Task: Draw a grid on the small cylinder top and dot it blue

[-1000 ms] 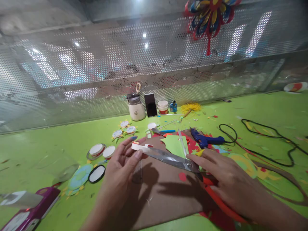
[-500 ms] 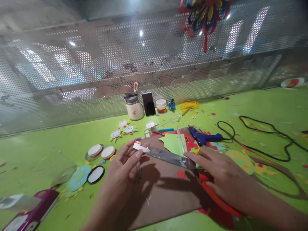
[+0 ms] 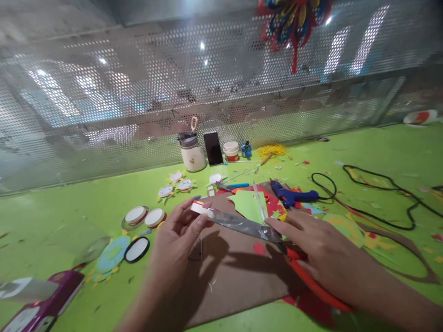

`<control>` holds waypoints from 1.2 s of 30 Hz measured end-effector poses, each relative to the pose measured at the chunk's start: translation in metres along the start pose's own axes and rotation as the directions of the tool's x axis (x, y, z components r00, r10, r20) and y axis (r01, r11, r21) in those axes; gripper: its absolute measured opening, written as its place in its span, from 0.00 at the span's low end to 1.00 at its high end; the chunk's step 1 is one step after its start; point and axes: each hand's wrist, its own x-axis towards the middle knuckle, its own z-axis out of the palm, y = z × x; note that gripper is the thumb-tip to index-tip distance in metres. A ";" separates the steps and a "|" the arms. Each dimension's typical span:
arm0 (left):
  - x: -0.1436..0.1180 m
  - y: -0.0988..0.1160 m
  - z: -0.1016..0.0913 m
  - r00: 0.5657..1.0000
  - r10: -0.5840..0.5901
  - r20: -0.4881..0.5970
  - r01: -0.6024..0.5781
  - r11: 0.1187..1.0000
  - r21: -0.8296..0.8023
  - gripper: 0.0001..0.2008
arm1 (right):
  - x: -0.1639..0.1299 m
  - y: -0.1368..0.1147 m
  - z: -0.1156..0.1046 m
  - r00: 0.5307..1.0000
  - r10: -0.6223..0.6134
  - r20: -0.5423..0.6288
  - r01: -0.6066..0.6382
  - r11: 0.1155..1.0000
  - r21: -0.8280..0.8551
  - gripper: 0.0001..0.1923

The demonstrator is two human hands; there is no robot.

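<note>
Between the thumb and fingers of my left hand (image 3: 173, 244) is a small white strip (image 3: 198, 208) with a red and yellow printed edge. My right hand (image 3: 318, 246) is closed around large scissors (image 3: 238, 223) with orange-red handles. One long metal blade points left, and its tip meets the strip beside my left thumb. Fingers hide part of the handles. Under both hands lies a brown cardboard sheet (image 3: 235, 295), with a small red paper piece (image 3: 258, 249) on it. Light green paper (image 3: 244, 205) lies just beyond the blade.
A blue glue gun (image 3: 294, 196) lies right of the green paper, its black cord (image 3: 398, 189) looping rightward. White round lids (image 3: 154, 217) and a black-rimmed disc (image 3: 137, 250) sit left. A bottle (image 3: 193, 154), phone (image 3: 212, 148) and tub (image 3: 231, 151) stand by the perforated panel (image 3: 138, 92).
The strip has turned slightly in my left fingers, and my left thumb sits a little nearer the blade tip. My right hand and the scissors have barely moved.
</note>
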 end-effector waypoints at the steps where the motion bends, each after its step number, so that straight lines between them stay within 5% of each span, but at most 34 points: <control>1: 0.000 0.000 0.001 1.000 -0.006 0.008 0.006 1.000 0.003 0.27 | 0.000 0.000 0.000 1.000 0.000 -0.002 0.000 1.000 -0.002 0.24; 16: -0.003 0.000 0.003 0.979 -0.141 0.147 0.158 0.981 -0.116 0.25 | 0.000 0.001 -0.004 1.000 -0.003 0.009 0.003 1.000 0.025 0.26; 36: -0.008 0.005 0.000 0.976 -0.135 0.169 0.148 0.986 -0.070 0.26 | -0.017 0.000 0.007 0.998 0.055 0.028 -0.057 0.993 0.098 0.31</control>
